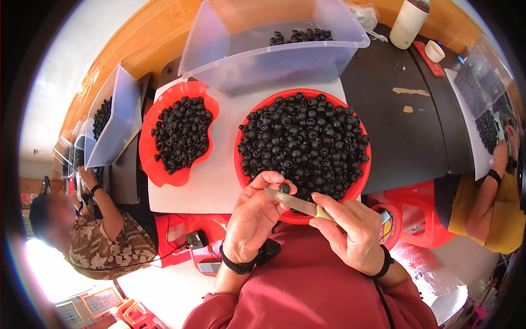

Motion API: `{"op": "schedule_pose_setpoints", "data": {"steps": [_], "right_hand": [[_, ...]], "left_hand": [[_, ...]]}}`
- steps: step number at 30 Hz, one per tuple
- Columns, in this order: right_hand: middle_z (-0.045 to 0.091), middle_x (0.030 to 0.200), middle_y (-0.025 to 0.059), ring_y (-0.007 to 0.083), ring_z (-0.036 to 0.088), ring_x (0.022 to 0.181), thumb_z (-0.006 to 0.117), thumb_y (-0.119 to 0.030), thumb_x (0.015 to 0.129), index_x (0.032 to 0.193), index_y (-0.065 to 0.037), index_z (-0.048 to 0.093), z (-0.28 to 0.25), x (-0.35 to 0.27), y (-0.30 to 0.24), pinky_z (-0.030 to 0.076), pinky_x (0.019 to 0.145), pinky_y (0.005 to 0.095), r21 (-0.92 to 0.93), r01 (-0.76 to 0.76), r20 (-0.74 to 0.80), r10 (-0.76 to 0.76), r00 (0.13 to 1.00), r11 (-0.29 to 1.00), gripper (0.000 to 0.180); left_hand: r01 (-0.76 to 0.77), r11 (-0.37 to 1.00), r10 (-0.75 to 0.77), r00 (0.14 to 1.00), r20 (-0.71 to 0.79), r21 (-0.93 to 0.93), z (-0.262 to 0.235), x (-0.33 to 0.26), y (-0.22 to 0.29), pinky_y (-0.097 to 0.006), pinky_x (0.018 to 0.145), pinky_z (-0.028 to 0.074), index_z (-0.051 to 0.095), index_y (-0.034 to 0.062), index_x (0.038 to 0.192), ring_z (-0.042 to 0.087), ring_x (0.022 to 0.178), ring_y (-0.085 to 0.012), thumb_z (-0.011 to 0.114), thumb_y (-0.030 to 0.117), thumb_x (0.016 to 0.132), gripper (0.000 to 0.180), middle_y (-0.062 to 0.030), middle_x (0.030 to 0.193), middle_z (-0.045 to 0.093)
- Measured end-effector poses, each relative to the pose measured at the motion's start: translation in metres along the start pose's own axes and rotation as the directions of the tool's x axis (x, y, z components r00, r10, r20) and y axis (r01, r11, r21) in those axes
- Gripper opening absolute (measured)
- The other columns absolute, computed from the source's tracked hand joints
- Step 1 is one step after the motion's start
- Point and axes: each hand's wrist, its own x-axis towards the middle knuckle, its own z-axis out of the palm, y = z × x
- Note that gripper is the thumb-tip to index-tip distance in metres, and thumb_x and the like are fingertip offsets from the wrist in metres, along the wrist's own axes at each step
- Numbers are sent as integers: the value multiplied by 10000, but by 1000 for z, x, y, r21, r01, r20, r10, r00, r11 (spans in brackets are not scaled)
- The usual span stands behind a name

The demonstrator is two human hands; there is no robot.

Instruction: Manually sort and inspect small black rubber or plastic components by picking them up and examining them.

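A: Your left hand (255, 216) pinches one small black rubber piece (284, 188) at the tips of thumb and forefinger, and your right hand (353, 230) is wrapped tight on the pale handle of a small knife (293, 202). The blade lies flat across toward your left thumb, its tip all but touching it. That worries me.

B: What do you think goes wrong?

A: If the blade skids off that rounded piece, I judge it runs straight into your thumb or forefinger, because they sit right in its line. The piece looks slick and tiny, so it could also pop out of your pinch and drop into your lap over the red sleeves.

B: And where is the piece against the rest?

A: It sits just above the blade, between your fingertips, right over the near rim of the round red basin (241, 164) heaped with the same black pieces. Left of that, well apart from your hands, a wavy red tray (147, 148) holds a smaller lot. Farther off, a clear plastic bin (285, 55) holds a few more at its back. Other people work at either side, their hands clear of yours.
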Motion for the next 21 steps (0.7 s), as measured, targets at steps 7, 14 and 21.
{"op": "schedule_pose_setpoints", "data": {"steps": [7, 14, 21], "right_hand": [[501, 621, 6, 164, 502, 509, 809, -243, 743, 1129, -98, 698, 7, 0, 6, 421, 463, 306, -60, 75, -113, -81, 990, 995, 427], [493, 619, 7, 167, 493, 505, 807, -249, 743, 1132, -89, 695, 7, -3, 8, 414, 460, 308, -59, 78, -102, -84, 991, 995, 434], [493, 621, 9, 168, 494, 506, 803, -245, 748, 1133, -87, 695, 11, -2, 9, 413, 460, 306, -41, 88, -112, -92, 989, 995, 430]], "left_hand": [[38, 998, -38, 999, -12, 48, 3, 0, -1, -322, 941, 497, 579, 25, 1113, 606, 1081, -214, 614, 93, 924, 203, -97, 1042, 634], [54, 998, -53, 998, 14, -30, -4, 0, -2, -336, 963, 489, 562, 11, 1133, 590, 1108, -212, 627, 123, 921, 249, -103, 1082, 615], [73, 997, -73, 995, 65, 3, -1, 2, -7, -333, 963, 473, 558, 26, 1125, 577, 1047, -184, 644, 119, 906, 253, -108, 1086, 587]]}}
